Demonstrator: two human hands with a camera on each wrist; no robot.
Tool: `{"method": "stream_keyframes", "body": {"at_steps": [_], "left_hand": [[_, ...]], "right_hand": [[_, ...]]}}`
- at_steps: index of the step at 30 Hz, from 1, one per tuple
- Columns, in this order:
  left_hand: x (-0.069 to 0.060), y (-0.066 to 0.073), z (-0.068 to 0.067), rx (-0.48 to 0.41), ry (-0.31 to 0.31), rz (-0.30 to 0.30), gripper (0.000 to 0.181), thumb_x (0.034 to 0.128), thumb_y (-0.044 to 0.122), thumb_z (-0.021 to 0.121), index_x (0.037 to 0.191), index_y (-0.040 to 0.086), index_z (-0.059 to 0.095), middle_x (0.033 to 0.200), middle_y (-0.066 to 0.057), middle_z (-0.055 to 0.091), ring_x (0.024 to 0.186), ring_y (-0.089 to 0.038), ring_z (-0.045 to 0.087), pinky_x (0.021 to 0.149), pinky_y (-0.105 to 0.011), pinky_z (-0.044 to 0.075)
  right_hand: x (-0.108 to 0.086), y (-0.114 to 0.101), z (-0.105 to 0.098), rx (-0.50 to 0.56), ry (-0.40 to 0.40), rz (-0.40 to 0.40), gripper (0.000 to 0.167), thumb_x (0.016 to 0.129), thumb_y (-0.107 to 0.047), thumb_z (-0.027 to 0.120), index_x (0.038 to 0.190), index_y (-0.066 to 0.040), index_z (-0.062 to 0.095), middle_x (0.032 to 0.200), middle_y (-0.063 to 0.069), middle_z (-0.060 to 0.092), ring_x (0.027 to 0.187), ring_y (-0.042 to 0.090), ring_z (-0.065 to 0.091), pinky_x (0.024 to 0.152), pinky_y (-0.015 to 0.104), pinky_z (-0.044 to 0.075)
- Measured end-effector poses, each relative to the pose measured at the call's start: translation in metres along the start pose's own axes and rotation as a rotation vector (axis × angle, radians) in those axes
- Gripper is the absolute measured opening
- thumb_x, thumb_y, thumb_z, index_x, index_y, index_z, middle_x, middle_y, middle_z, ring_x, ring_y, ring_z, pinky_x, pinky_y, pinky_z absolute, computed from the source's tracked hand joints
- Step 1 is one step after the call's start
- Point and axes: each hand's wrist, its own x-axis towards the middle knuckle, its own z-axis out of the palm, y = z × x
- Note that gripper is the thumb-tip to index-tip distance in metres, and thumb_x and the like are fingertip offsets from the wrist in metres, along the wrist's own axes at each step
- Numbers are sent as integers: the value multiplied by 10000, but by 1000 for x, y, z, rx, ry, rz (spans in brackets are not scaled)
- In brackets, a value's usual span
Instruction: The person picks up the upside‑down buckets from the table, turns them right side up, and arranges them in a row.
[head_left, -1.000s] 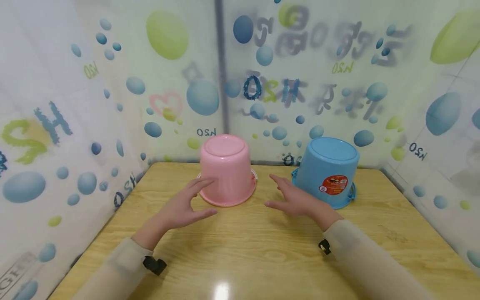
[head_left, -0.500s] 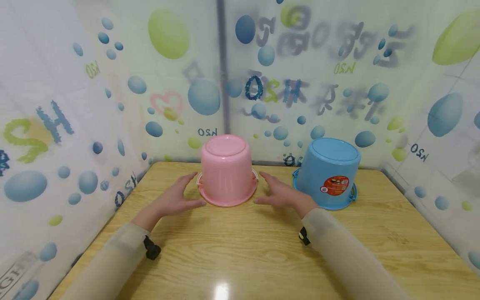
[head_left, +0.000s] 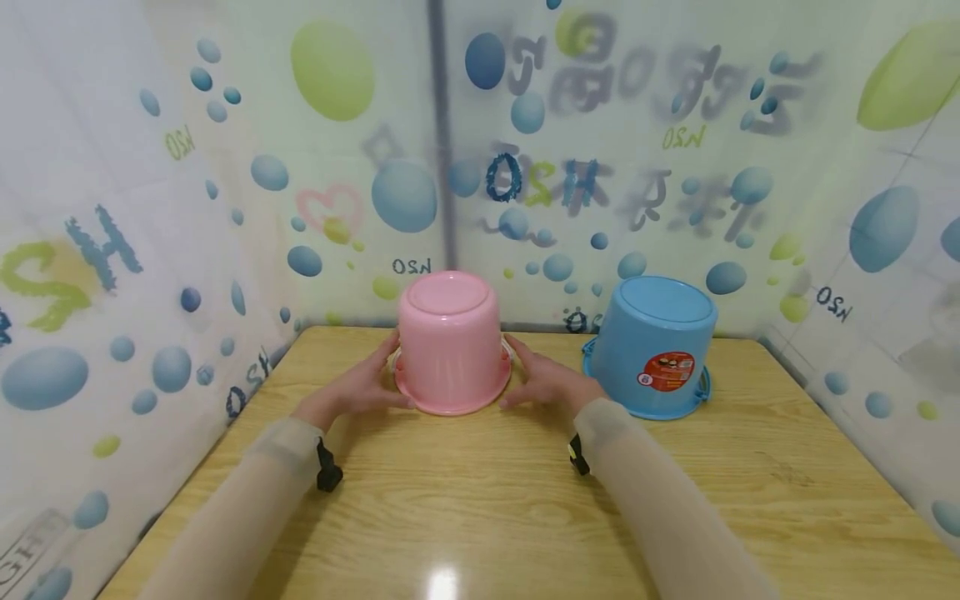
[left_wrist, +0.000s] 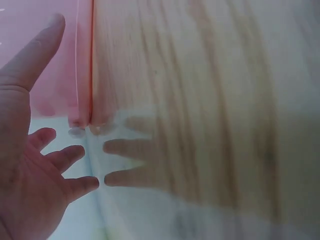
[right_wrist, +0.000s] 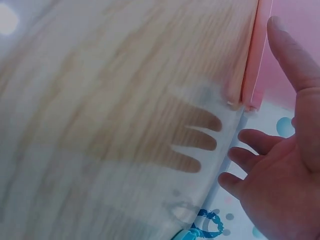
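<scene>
A pink bucket (head_left: 450, 346) stands upside down on the table, its rim down. At its left side is my left hand (head_left: 363, 390), fingers spread, the thumb by the lower rim. My right hand (head_left: 546, 382) mirrors it on the right side, thumb near the rim. In the left wrist view the left hand (left_wrist: 37, 175) has its fingers apart beside the pink bucket (left_wrist: 45, 95). The right wrist view has the right hand (right_wrist: 285, 175) spread the same way by the pink bucket (right_wrist: 300, 20). Whether either hand touches the bucket, I cannot tell.
An upturned blue bucket (head_left: 660, 350) with a red label stands right of the pink one, just beyond my right hand. The wooden table (head_left: 480, 500) ends at a patterned back curtain (head_left: 337, 167), with more patterned sheeting on both sides.
Both hands have moved in toward the pink bucket, the right hand leftward from in front of the blue bucket, the left hand to the pink bucket's left side. Both buckets stay in place.
</scene>
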Motion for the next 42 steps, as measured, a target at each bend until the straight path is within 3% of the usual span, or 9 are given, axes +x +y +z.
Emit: {"method": "stream_keyframes", "body": {"at_steps": [5,10,15,19,22,31,36,42], "left_hand": [[3,0,3,-47,-29,11,1476,831,249,997,1762,357,-143,1812,-272,194,1669,-536,186,1342,-713,145],[3,0,5,-28,-34,-17,1471,856,216,977,1754,336,-183,1740,-329,334,1628,-543,302,1342,-691,192],[4,-1,6,0,-43,-35,1462,874,244,964,1744,359,-206,1681,-349,421,1581,-544,393,1329,-688,246],[4,-2,6,4,-43,-34,1448,887,272,954,1738,381,-212,1690,-339,419,1588,-540,386,1330,-693,234],[5,-3,5,-7,-47,-29,1433,900,276,942,1734,392,-217,1700,-342,401,1595,-539,377,1329,-694,234],[5,3,5,-6,-47,-1,1600,788,239,1025,1727,291,-270,1594,-358,487,1507,-515,473,1311,-677,297],[1,4,3,4,-27,5,1570,823,267,1000,1717,309,-290,1678,-367,405,1543,-532,448,1301,-689,307],[-9,2,-4,-48,-2,11,1377,902,314,928,1752,389,-152,1768,-263,330,1627,-487,355,1291,-725,293]], "right_hand": [[5,-1,4,-1,-7,-17,1271,924,-430,902,1765,-438,-51,1868,77,91,1723,391,128,1378,631,151],[5,-3,6,-6,-2,-3,1259,934,-432,890,1760,-452,-59,1862,87,133,1709,411,182,1370,649,171],[6,-5,9,-71,33,-4,1247,945,-412,879,1779,-365,-46,1832,131,237,1674,422,288,1358,645,224],[8,-8,12,-151,71,-20,1239,951,-405,874,1790,-248,-25,1798,179,309,1643,427,359,1341,650,266],[9,-10,13,-176,86,-14,1240,953,-410,874,1790,-228,-22,1800,173,309,1648,416,353,1342,650,265],[10,-14,13,-198,113,-15,1256,933,-473,884,1790,-271,-12,1776,143,380,1636,396,389,1326,734,202],[8,-14,12,-175,110,-35,1253,935,-495,873,1787,-316,-29,1777,130,385,1634,393,393,1326,741,191],[-1,-13,8,-98,101,-62,1197,956,-536,829,1768,-422,-44,1824,96,280,1672,404,308,1346,681,222]]}}
